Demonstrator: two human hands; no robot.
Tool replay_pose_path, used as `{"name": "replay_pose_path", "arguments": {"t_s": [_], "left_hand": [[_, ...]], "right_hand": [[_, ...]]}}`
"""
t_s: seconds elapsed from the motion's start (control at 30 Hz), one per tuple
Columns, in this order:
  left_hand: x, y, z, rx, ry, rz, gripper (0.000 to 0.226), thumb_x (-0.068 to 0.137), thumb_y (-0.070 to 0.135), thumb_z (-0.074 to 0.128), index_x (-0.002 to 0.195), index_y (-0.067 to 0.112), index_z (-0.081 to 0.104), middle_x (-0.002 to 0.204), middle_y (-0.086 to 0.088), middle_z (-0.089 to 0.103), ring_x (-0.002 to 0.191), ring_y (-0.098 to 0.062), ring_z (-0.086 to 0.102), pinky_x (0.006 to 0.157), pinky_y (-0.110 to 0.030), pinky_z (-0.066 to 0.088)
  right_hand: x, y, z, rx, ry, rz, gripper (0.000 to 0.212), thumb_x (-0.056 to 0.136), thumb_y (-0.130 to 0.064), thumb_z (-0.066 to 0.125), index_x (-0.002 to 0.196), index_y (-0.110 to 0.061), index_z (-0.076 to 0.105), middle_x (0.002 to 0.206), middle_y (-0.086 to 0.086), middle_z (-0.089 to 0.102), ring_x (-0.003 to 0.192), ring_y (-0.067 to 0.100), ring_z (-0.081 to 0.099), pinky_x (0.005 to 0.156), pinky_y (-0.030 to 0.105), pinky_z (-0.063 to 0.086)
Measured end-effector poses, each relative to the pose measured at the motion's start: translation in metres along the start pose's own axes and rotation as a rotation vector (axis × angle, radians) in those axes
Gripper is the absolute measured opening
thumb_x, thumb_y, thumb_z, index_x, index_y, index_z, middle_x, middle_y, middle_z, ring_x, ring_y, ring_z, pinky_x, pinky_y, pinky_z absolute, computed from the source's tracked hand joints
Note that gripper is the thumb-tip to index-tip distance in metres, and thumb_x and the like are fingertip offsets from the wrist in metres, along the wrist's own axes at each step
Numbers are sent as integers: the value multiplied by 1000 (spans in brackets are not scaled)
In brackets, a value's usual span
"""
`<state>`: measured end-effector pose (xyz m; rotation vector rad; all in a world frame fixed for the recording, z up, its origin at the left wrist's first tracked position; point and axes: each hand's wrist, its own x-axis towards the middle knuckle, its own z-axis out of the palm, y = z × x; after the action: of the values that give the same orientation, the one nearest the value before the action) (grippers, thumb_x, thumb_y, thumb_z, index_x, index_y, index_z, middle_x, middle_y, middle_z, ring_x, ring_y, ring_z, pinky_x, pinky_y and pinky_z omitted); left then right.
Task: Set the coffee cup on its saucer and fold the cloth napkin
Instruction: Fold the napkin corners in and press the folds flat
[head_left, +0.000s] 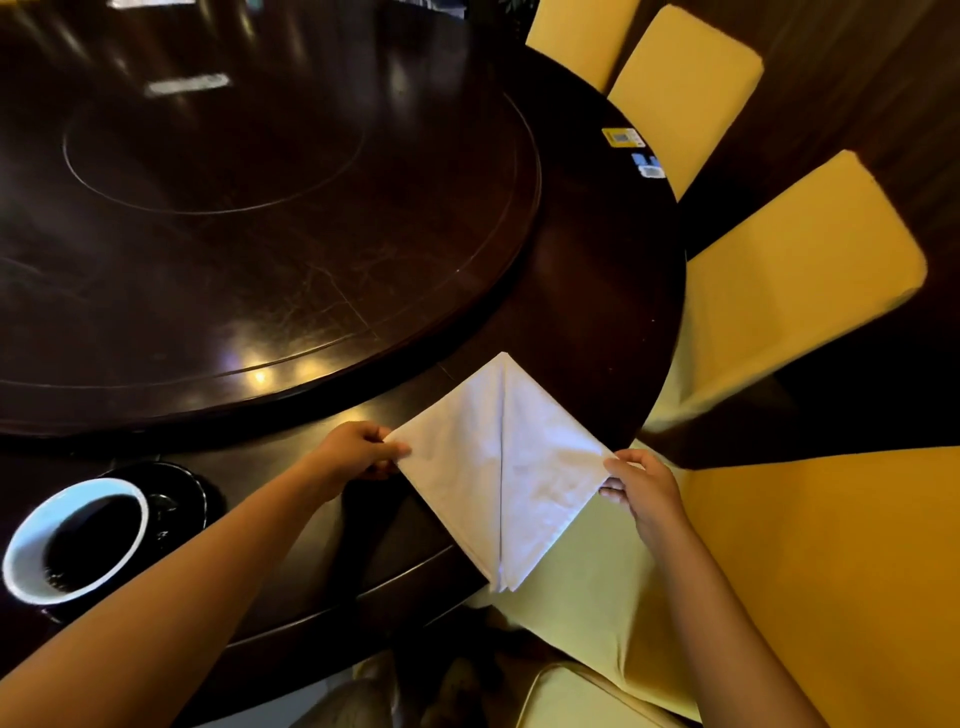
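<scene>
A white cloth napkin (498, 467) lies as a diamond on the dark table (597, 312), with a crease down its middle and its near point hanging past the table's edge. My left hand (358, 452) pinches the napkin's left corner. My right hand (641, 488) pinches its right corner. At the lower left, a cup (36, 540) with a white inside and a dark outside stands on a black saucer (182, 488); my left forearm passes just right of it.
A raised round turntable (260, 234) fills the table's middle. Yellow-covered chairs (795, 270) ring the right side, one right beside my right arm. Two small stickers (623, 137) sit near the far right rim.
</scene>
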<state>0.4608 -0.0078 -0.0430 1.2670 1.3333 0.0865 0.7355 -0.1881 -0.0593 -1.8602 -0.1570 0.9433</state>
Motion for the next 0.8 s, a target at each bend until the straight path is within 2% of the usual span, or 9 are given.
{"name": "replay_pose_path", "arguments": {"t_s": [0.13, 0.27, 0.33, 0.43, 0.5, 0.57, 0.67, 0.73, 0.8], "left_hand": [[-6, 2, -3, -320, 3, -8, 21, 80, 8, 68, 96, 9, 55, 78, -9, 59, 62, -15, 54, 48, -16, 52], [-7, 7, -3, -496, 52, 44, 20, 83, 5, 64, 97, 13, 50, 79, -10, 57, 63, -17, 54, 44, -15, 50], [-7, 12, -4, -544, 66, 124, 17, 85, 3, 61, 90, 16, 53, 79, -10, 56, 61, -17, 56, 47, -17, 50], [-12, 24, -8, -535, 46, 232, 24, 86, 3, 59, 107, 15, 59, 89, -11, 61, 73, -15, 65, 57, -18, 56], [-15, 32, -12, -461, 23, 296, 33, 85, 2, 60, 117, 10, 59, 99, -16, 61, 84, -20, 64, 61, -17, 56], [-19, 41, -15, -241, 95, 389, 34, 84, 2, 62, 117, 8, 60, 102, -15, 62, 82, -20, 65, 61, -15, 55], [-25, 54, -18, 290, 370, 596, 25, 84, 12, 65, 109, 13, 66, 93, -6, 68, 70, -16, 66, 62, -20, 54], [-32, 64, -22, 434, 491, 682, 18, 84, 15, 65, 102, 13, 69, 90, -3, 67, 73, -15, 61, 64, -24, 47], [-40, 74, -28, 504, 533, 720, 12, 84, 16, 64, 95, 13, 70, 88, -3, 61, 79, -16, 57, 66, -25, 40]], "right_hand": [[4, -14, 3, 88, -12, 39, 17, 88, 1, 56, 101, -6, 50, 70, 9, 51, 59, 17, 52, 46, 21, 52], [3, -29, 6, 206, -43, 100, 12, 90, 2, 51, 91, -11, 52, 66, 8, 46, 60, 17, 48, 60, 29, 46], [1, -41, 8, 260, -68, 87, 18, 92, 1, 47, 85, -14, 53, 67, 8, 46, 61, 17, 48, 62, 29, 47], [-4, -63, 7, 299, -147, 9, 16, 94, -5, 47, 93, -15, 59, 75, 6, 54, 69, 14, 54, 68, 29, 48], [-8, -77, 1, 224, -235, -93, 17, 92, -8, 53, 106, -15, 60, 85, 3, 58, 79, 13, 58, 75, 28, 51], [-9, -87, -5, 6, -276, -217, 30, 85, -6, 62, 113, -16, 59, 92, 3, 59, 87, 15, 60, 78, 25, 53], [-9, -98, -7, -344, -166, -405, 26, 81, -8, 68, 105, -15, 63, 90, 1, 61, 83, 18, 59, 78, 32, 52], [-11, -105, -8, -428, -98, -501, 17, 80, -14, 70, 97, -13, 67, 84, -3, 62, 80, 17, 57, 77, 34, 49], [-14, -114, -13, -403, -107, -531, 11, 80, -16, 70, 89, -11, 70, 82, -4, 63, 79, 14, 58, 73, 24, 47]]}}
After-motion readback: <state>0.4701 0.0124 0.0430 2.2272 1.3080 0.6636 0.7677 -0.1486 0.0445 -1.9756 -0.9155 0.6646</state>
